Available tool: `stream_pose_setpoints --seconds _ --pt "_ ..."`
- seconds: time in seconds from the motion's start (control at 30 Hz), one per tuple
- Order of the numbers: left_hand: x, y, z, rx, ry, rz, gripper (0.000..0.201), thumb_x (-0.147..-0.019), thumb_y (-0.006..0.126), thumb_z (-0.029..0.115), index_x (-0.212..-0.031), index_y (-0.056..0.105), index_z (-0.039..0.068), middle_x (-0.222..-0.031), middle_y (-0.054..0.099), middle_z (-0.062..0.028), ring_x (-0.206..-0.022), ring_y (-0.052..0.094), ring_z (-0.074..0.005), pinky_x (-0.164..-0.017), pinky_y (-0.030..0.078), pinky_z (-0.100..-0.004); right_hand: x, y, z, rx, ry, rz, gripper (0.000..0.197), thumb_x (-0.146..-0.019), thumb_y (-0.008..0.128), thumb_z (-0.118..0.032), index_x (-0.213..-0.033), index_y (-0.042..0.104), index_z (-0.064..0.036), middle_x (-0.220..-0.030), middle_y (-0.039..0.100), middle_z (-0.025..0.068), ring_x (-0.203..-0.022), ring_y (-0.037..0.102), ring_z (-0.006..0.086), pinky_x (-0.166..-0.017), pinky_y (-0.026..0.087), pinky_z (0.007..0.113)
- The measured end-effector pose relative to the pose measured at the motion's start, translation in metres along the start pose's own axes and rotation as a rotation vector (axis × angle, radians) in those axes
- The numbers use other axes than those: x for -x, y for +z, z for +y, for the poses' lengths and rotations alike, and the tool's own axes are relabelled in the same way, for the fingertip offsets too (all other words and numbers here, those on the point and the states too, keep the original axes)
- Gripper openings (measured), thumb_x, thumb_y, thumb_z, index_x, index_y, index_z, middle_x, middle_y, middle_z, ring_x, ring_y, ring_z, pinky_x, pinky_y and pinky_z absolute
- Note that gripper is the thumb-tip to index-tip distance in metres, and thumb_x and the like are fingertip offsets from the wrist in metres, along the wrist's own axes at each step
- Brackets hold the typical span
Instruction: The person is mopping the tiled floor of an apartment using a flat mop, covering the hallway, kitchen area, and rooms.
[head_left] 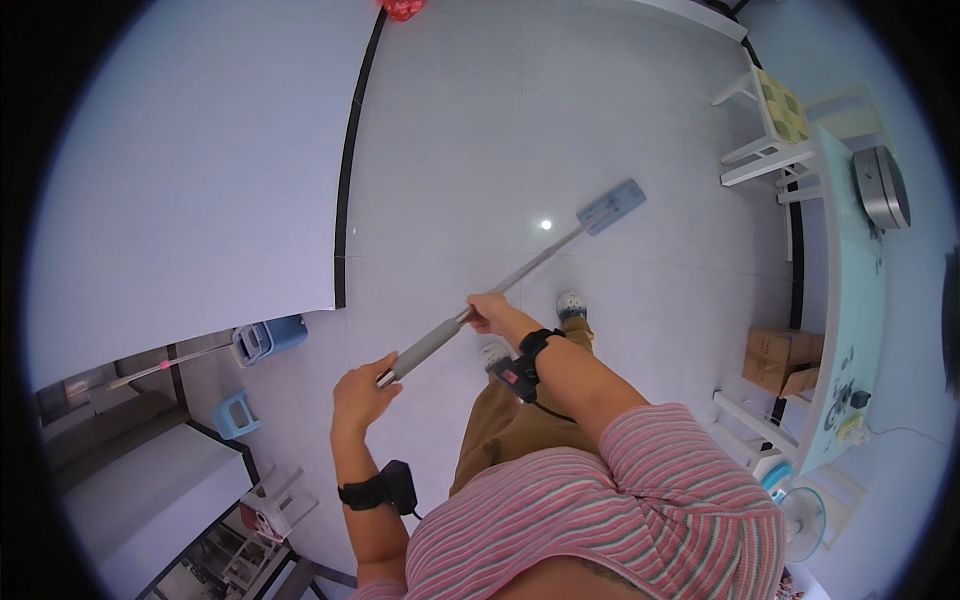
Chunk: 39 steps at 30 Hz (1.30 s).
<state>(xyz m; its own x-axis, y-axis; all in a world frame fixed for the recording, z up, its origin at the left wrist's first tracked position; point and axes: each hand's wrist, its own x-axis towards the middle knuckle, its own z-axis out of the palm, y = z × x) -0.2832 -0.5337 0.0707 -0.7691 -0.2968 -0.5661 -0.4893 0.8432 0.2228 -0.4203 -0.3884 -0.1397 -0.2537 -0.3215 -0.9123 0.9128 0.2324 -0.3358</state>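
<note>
A flat mop (527,268) slants across the tiled floor, its blue rectangular head (612,207) lying flat ahead and to the right of my feet. My left hand (364,391) is closed around the top end of the grey grip, close to my body. Further down the pole, just below the grey sleeve, my right hand (487,312) wraps around the metal shaft. Both forearms wear black straps with small devices. Some fingers of each hand are hidden behind the pole.
At the left stand a blue bucket (270,340) with a pole in it and a blue stool (236,414). A white wall (200,180) ends in a dark-edged corner. On the right are a chair (770,115), a long table (850,300), a cardboard box (775,360) and a fan (800,522).
</note>
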Motion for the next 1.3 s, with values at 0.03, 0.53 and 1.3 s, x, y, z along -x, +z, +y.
stream_pose_setpoints --seconds 0.03,0.53,1.3 --pt "0.010 -0.003 -0.014 0.047 -0.021 0.011 0.045 -0.062 0.062 0.023 -0.106 0.053 0.021 -0.082 0.059 -0.0102 -0.076 0.055 -0.0279 -0.067 0.043 -0.0343 -0.001 0.016 0.005 0.026 0.020 -0.081 0.015 -0.069 0.049 -0.018 -0.061 0.049 -0.0052 -0.053 0.052 0.0069 -0.041 0.047 0.0145 -0.041 0.041 0.029" --pt "0.050 0.046 -0.092 0.319 -0.006 -0.048 0.048 -0.058 0.065 0.019 -0.105 0.054 0.017 -0.076 0.059 -0.0127 -0.066 0.057 -0.0235 -0.063 0.043 -0.0304 0.011 0.052 0.065 0.064 0.045 -0.065 0.019 -0.069 0.047 -0.018 -0.060 0.049 -0.0006 -0.050 0.049 0.0099 -0.038 0.046 0.0163 -0.039 0.040 0.030" --pt "0.070 0.061 -0.076 0.091 -0.191 0.063 0.043 -0.059 0.065 0.026 -0.100 0.057 0.019 -0.076 0.060 -0.0087 -0.073 0.056 -0.0268 -0.065 0.043 -0.0364 -0.027 0.060 0.080 0.200 0.070 -0.070 0.026 -0.073 0.047 -0.020 -0.061 0.052 0.0017 -0.055 0.053 0.0119 -0.041 0.048 0.0172 -0.037 0.041 0.031"
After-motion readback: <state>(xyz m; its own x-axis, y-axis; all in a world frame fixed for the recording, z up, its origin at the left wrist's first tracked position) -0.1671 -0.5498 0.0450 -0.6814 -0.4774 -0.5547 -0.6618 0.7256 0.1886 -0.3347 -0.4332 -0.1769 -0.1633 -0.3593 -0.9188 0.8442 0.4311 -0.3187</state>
